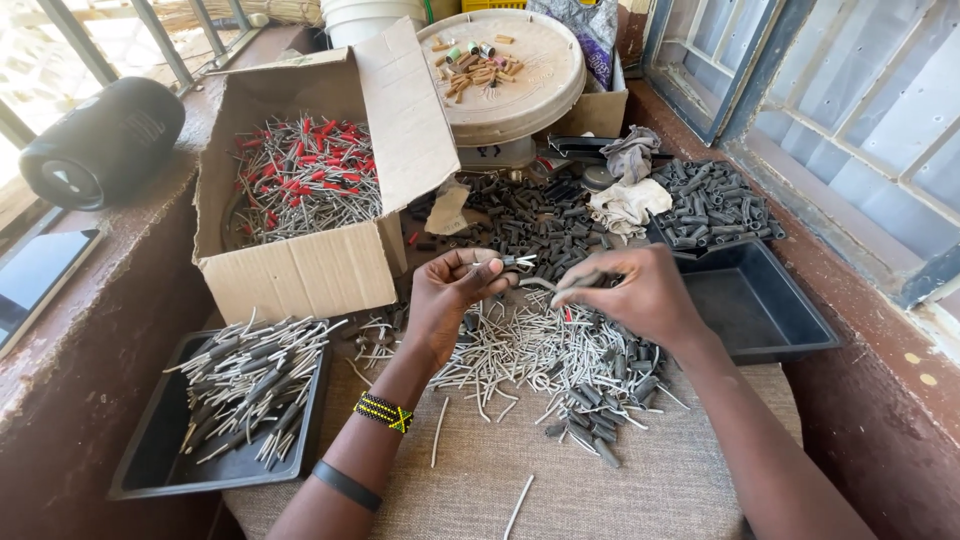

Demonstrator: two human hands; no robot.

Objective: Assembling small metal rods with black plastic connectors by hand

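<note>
Cardboard box (300, 270): brown, holding red-tipped grey wire pieces (305, 180). Near-left tray (150, 460): black. Table cloth (600, 490): beige weave. Central loose pins (520, 350): pale grey. Sleeves (600, 385): dark grey. Left wrist band (383, 412): black with yellow-green pattern.

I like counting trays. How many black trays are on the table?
2. One black tray sits at the left, holding grey sticks; the other black tray sits at the right. More may be hidden.
</note>
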